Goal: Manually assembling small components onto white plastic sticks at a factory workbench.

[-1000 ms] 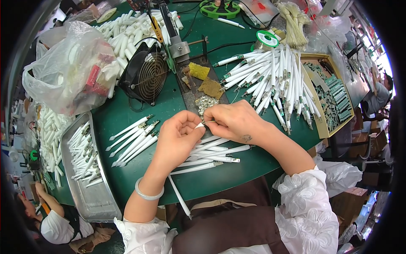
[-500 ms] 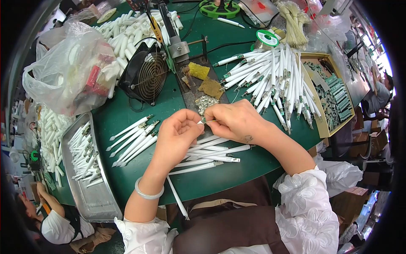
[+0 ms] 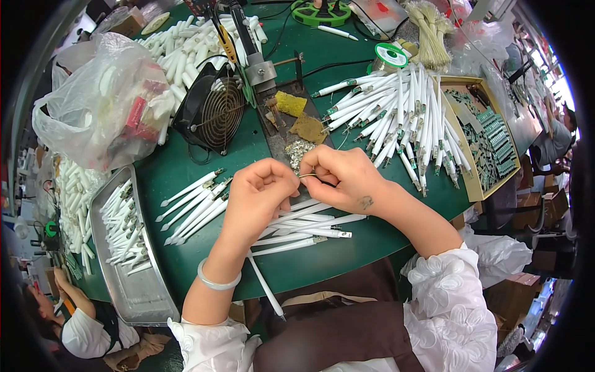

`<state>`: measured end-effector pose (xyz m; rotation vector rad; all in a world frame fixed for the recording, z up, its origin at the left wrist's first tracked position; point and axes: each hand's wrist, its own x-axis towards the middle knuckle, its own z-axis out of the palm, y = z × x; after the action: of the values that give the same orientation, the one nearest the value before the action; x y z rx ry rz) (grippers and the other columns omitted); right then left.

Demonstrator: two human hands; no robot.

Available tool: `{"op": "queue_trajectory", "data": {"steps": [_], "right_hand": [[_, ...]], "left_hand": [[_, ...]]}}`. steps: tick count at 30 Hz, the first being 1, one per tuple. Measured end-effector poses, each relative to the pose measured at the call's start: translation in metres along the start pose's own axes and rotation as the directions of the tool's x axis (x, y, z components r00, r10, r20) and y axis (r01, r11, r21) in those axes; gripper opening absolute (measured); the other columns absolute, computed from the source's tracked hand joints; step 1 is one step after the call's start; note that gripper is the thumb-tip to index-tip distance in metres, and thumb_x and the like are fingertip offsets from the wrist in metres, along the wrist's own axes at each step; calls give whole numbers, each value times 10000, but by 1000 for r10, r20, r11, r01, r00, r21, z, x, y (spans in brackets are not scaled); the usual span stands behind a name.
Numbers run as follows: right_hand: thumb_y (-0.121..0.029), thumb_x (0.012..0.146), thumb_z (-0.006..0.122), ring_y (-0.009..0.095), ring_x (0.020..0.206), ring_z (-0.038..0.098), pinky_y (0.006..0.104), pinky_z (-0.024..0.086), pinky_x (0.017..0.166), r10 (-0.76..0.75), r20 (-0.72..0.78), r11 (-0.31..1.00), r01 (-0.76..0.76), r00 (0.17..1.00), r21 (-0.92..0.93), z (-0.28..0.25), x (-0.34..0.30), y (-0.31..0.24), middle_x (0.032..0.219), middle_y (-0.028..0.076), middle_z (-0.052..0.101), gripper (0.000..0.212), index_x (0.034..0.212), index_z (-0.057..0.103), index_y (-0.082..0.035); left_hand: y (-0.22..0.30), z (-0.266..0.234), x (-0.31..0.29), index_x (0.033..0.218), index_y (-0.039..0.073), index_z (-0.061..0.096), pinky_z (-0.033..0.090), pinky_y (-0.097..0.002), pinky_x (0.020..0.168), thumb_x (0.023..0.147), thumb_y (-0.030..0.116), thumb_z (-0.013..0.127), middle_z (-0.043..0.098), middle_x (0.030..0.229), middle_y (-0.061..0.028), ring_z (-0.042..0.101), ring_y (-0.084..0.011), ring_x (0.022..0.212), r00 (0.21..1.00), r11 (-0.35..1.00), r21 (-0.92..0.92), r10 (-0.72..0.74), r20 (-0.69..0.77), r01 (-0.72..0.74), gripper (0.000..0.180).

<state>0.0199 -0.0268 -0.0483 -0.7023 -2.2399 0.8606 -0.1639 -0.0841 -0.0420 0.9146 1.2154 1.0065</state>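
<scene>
My left hand (image 3: 259,197) is closed at the middle of the table, its fingertips together. A slim white stick (image 3: 266,283) with a pointed tip runs out under that wrist and past the table's front edge; its upper end is hidden in the hand. Touching fingertips with it, my right hand (image 3: 344,181) pinches a thin pale wire (image 3: 308,175). Below the hands lie several loose white sticks (image 3: 291,245), some with small circuit boards at their ends. Another row of white sticks (image 3: 197,208) lies left of my left hand.
A metal tray (image 3: 145,304) of sticks stands at left, near a plastic bag (image 3: 93,105). Beyond my hands are a black fan (image 3: 214,115), a soldering stand (image 3: 263,74) and sponges (image 3: 308,128). At right are a stick pile (image 3: 403,111), a solder spool (image 3: 390,56) and a circuit-board box (image 3: 476,186).
The white stick's lower tip has swung slightly right and down. Both hands have shifted a little, and the right fingers have loosened slightly around the wire.
</scene>
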Motion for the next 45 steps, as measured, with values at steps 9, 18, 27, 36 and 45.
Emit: {"op": "queue_trajectory", "data": {"steps": [9,18,27,36,45], "right_hand": [[-16,827,598,53,494,320,240,290,474,114,57,973,-123,992,197,-1,0,0,549,-41,350,151,960,527,-33],[-6,835,584,47,507,311,230,285,486,131,47,960,-139,990,245,1,0,1,561,-47,352,153,977,529,-28],[-23,826,610,48,507,290,226,270,494,159,22,964,-160,987,212,2,3,0,560,-53,309,175,981,528,-26],[-20,840,607,12,532,303,210,267,497,255,59,895,-258,965,363,6,3,2,586,-71,344,142,950,517,-24],[-30,878,565,-1,584,366,183,308,520,344,84,825,-344,935,448,5,6,3,660,-61,436,98,956,508,-15]], "left_hand": [[-4,-1,5,794,35,599,368,-184,454,798,46,633,617,693,-39,534,-65,541,998,984,-173,-35,43,42,36],[-5,3,10,703,51,539,339,-202,416,774,19,595,587,634,-44,490,-67,478,999,989,-145,-39,-24,35,96],[-4,5,12,675,68,507,338,-216,414,774,47,587,577,620,-46,481,-78,461,996,984,-169,-68,-49,59,129],[-5,3,15,658,91,479,348,-227,424,769,51,586,563,603,-44,477,-91,453,989,956,-255,-145,9,143,160],[-3,2,22,661,90,484,344,-227,417,772,58,571,568,603,-52,472,-100,445,990,968,-214,-137,-11,132,144]]}}
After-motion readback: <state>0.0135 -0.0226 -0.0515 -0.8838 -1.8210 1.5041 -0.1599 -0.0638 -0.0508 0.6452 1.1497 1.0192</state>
